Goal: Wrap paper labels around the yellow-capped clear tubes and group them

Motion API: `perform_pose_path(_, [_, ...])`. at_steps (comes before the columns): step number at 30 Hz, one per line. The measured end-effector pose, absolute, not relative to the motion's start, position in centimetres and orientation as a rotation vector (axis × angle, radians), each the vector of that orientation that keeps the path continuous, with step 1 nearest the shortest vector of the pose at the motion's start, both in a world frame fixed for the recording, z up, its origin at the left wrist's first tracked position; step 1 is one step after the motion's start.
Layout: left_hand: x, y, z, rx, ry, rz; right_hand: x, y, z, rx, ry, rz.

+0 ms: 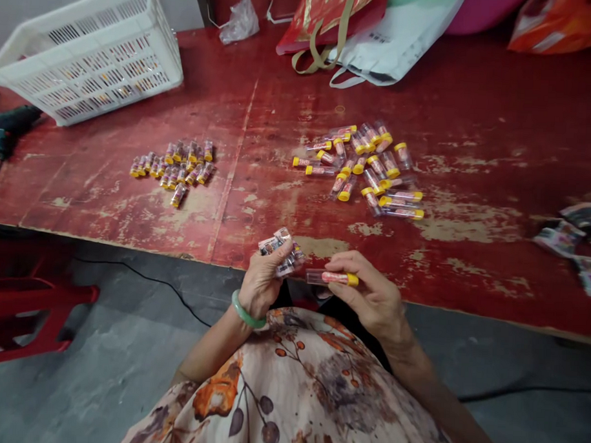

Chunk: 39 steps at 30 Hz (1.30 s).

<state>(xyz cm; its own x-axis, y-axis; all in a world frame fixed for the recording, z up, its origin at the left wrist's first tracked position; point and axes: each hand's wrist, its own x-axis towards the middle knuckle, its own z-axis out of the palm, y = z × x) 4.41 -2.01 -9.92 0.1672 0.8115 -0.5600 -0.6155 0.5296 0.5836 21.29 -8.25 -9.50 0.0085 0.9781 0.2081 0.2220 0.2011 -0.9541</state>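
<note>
Two heaps: wrapped tubes point(174, 169) finished, bare yellow-capped tubes point(370, 169) waiting; left hand point(264, 282) clasps labels point(279, 250), right hand point(370, 295) pinches one tube point(332, 278)

Bare tabletop point(258, 181) is left between the wrapped pile point(174, 165) and the yellow-capped tubes point(368, 169); the far edge is blocked by crate point(95, 53) and bags point(374, 37).

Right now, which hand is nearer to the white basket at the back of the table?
The left hand. It holds a bundle of small labels at the table's near edge, on the side of the white basket. The right hand, holding a yellow-capped tube, is farther right.
</note>
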Motion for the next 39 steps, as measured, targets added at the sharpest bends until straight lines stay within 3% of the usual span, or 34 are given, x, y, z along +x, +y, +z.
perform_pose_path(5, [5.0,-2.4,-9.8,0.16,0.922,1.036,19.6,-8.2,-9.9,-1.236,-1.578,0.35])
perform_pose_path(13, [5.3,-3.0,-9.7,0.164,0.955,1.026,18.4,-8.2,-11.5,-1.257,-1.637,-0.172])
perform_pose_path(19, [5.1,-3.5,-9.8,0.309,0.948,1.069,17.1,-6.9,-12.4,-1.151,-1.559,-0.065])
perform_pose_path(26, [3.5,-2.8,-9.9,0.37,0.912,0.997,19.0,-6.4,-11.1,-1.041,-1.803,0.54])
perform_pose_path(32, [4.1,-3.6,-9.2,0.377,0.883,0.922,18.5,-6.3,-11.3,-1.063,-1.633,0.267])
perform_pose_path(39, [4.5,-4.2,-8.8,0.411,0.904,0.925,17.7,-6.5,-10.7,-1.098,-1.553,0.177])
